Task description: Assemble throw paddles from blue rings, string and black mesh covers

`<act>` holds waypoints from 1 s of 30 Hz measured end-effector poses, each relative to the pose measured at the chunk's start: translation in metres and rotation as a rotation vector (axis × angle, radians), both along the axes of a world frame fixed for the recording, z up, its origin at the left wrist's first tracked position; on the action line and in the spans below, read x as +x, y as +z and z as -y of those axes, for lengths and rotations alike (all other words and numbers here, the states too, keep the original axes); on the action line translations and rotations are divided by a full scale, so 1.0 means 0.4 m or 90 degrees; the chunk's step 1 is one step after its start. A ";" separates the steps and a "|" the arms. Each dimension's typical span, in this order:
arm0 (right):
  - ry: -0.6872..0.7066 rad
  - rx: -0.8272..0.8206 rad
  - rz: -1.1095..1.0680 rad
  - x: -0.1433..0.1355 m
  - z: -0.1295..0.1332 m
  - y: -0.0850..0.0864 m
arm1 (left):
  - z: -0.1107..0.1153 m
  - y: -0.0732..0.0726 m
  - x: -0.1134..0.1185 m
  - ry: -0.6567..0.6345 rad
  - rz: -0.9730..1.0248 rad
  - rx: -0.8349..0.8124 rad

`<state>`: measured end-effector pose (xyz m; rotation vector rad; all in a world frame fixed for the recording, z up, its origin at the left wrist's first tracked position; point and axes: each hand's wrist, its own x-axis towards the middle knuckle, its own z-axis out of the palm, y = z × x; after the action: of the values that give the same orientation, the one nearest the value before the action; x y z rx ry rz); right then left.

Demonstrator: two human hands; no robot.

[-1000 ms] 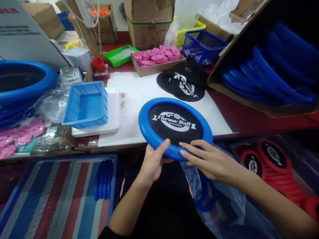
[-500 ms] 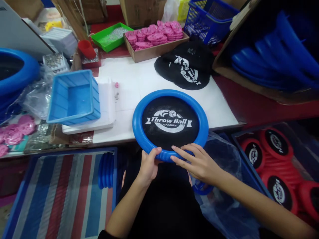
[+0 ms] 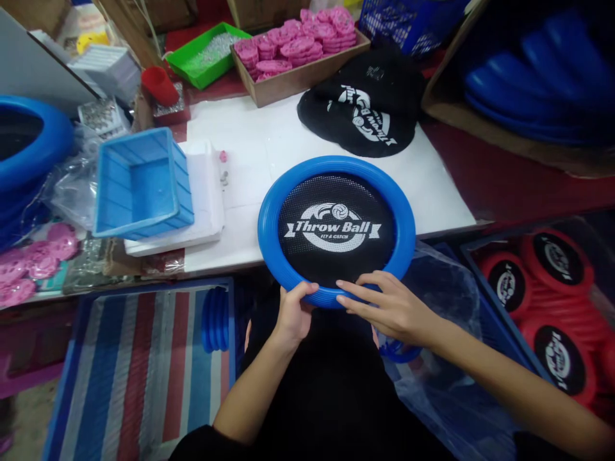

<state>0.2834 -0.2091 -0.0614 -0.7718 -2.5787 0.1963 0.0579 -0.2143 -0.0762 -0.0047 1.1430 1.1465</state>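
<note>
A blue ring with a black mesh centre (image 3: pixel 336 218) and white "Throw Ball" print lies face up at the near edge of the white-covered table. My left hand (image 3: pixel 294 314) grips its near rim, thumb on top and the other fingers hidden beneath. My right hand (image 3: pixel 391 307) rests on the near rim just to the right, fingers apart and fingertips touching the blue surface. Black printed discs (image 3: pixel 362 112) lie in an overlapping pile behind the ring.
On the left stand a light blue bin (image 3: pixel 144 186) and a green tray (image 3: pixel 209 54). Pink pieces fill a cardboard box (image 3: pixel 298 70) at the back. Red rings (image 3: pixel 557 256) sit in a crate at right; a striped-lined crate (image 3: pixel 144 371) is at lower left.
The camera view has shifted a little. The ring appears slightly larger and more face-on to the camera, and both hands keep their places on its near rim.
</note>
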 end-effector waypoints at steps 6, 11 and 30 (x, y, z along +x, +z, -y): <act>0.012 0.023 0.017 -0.003 -0.010 0.016 | -0.002 0.003 0.008 -0.011 -0.020 0.002; 0.014 0.020 0.048 -0.001 -0.001 0.009 | 0.003 0.007 0.000 -0.045 -0.001 -0.010; -0.031 -0.011 -0.065 0.016 -0.001 0.075 | 0.045 0.028 -0.015 -0.134 0.124 0.160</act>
<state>0.2899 -0.2088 -0.0315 -0.8077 -2.4623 0.2372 0.0520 -0.2323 -0.0650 0.1899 0.8028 1.0689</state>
